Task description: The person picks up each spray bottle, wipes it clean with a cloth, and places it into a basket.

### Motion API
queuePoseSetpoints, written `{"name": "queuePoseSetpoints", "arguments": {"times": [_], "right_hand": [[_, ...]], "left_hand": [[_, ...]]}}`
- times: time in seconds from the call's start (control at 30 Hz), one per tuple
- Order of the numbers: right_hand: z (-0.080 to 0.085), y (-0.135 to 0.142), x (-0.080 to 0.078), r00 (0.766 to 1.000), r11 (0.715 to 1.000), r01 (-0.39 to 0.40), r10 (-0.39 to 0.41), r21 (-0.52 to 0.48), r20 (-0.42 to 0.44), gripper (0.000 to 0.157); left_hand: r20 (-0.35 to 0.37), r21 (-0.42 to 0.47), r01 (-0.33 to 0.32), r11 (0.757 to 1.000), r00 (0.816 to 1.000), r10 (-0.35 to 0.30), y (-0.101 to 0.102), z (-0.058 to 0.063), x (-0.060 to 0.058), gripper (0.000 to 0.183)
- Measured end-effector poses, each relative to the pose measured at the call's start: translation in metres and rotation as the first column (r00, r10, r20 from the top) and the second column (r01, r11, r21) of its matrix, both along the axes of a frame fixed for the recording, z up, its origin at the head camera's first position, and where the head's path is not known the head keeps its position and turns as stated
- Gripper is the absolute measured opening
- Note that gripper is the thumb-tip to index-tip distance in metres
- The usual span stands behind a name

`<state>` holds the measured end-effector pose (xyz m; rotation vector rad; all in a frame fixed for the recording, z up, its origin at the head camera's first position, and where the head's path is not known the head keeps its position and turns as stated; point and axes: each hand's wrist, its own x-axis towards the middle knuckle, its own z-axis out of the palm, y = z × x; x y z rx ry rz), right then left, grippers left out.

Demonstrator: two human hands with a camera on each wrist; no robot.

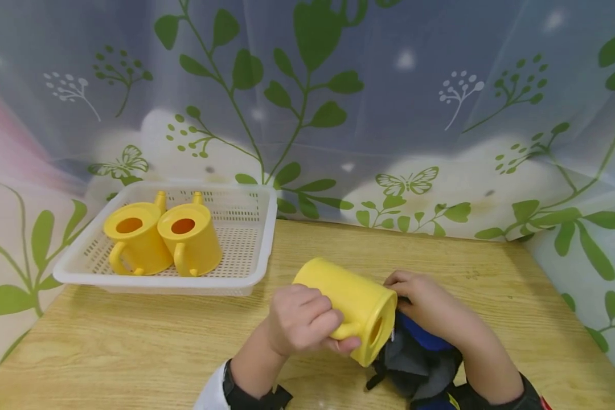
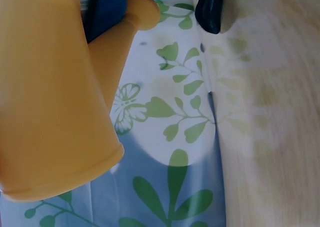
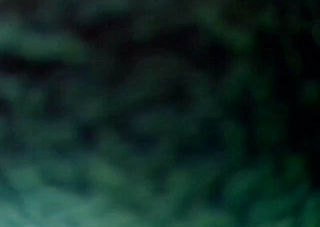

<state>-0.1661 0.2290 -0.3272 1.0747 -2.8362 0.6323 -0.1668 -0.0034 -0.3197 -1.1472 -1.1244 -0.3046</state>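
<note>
A yellow watering can is tipped on its side above the table, and my left hand grips it by the handle. Its round body and spout fill much of the left wrist view. To the right lies a small dark grey and blue bag, partly behind the can. My right hand holds the bag's upper edge with curled fingers, close to the can's top rim; the fingertips are partly hidden. The right wrist view is dark and blurred.
A white perforated plastic basket stands at the back left of the wooden table. Inside are two more yellow watering cans, upright side by side. A leaf-patterned curtain closes off the back and the sides.
</note>
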Motion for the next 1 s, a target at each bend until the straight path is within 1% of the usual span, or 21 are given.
{"name": "queuePoseSetpoints", "arguments": {"times": [0.1, 0.17, 0.3, 0.37, 0.43, 0.57, 0.7, 0.77, 0.87, 0.93, 1.0], "right_hand": [[0.000, 0.001, 0.002, 0.999, 0.997, 0.052, -0.051, 0.059, -0.008, 0.014], [0.000, 0.002, 0.004, 0.996, 0.991, 0.089, -0.086, 0.098, -0.030, 0.013], [0.001, 0.004, 0.007, 0.990, 0.980, 0.135, -0.128, 0.148, -0.052, 0.012], [0.002, 0.005, 0.007, 0.991, 0.980, 0.130, -0.125, 0.152, -0.043, 0.012], [0.002, 0.006, 0.006, 0.995, 0.985, 0.101, -0.098, 0.143, -0.022, 0.012], [0.002, 0.008, 0.002, 1.000, 0.996, 0.018, -0.019, 0.091, 0.014, 0.013], [0.000, 0.008, -0.002, 0.996, 0.999, -0.046, 0.045, 0.008, 0.074, 0.016], [-0.001, 0.007, -0.004, 0.992, 0.998, -0.043, 0.049, -0.053, 0.119, 0.018], [-0.001, 0.004, -0.004, 0.987, 0.989, -0.015, 0.039, -0.148, 0.157, 0.022], [-0.002, 0.002, -0.004, 0.987, 0.980, 0.008, 0.024, -0.198, 0.161, 0.023], [-0.002, 0.001, -0.003, 0.989, 0.978, 0.007, 0.024, -0.207, 0.146, 0.022]], "left_hand": [[0.001, -0.002, 0.002, 1.000, 1.000, -0.002, -0.001, 0.000, -0.001, 0.041], [-0.002, -0.003, 0.006, 1.000, 1.000, -0.006, -0.001, 0.001, -0.002, 0.041], [-0.010, -0.004, 0.007, 1.000, 1.000, -0.007, -0.001, 0.002, -0.002, 0.041], [-0.009, -0.001, 0.007, 1.000, 1.000, -0.007, -0.001, 0.002, -0.002, 0.041], [-0.008, 0.000, 0.007, 1.000, 1.000, -0.007, -0.002, 0.002, -0.002, 0.041], [-0.001, 0.001, 0.004, 1.000, 1.000, -0.004, -0.003, 0.001, -0.002, 0.041], [0.006, 0.000, 0.004, 1.000, 1.000, -0.004, -0.003, 0.001, 0.000, 0.042], [0.005, 0.000, 0.008, 1.000, 1.000, -0.008, -0.002, 0.002, 0.001, 0.042], [0.000, 0.003, 0.016, 1.000, 1.000, -0.016, -0.002, 0.003, 0.002, 0.041], [-0.009, 0.005, 0.018, 1.000, 1.000, -0.018, -0.002, 0.003, 0.002, 0.041], [-0.013, 0.004, 0.018, 1.000, 1.000, -0.018, -0.003, 0.003, 0.001, 0.041]]}}
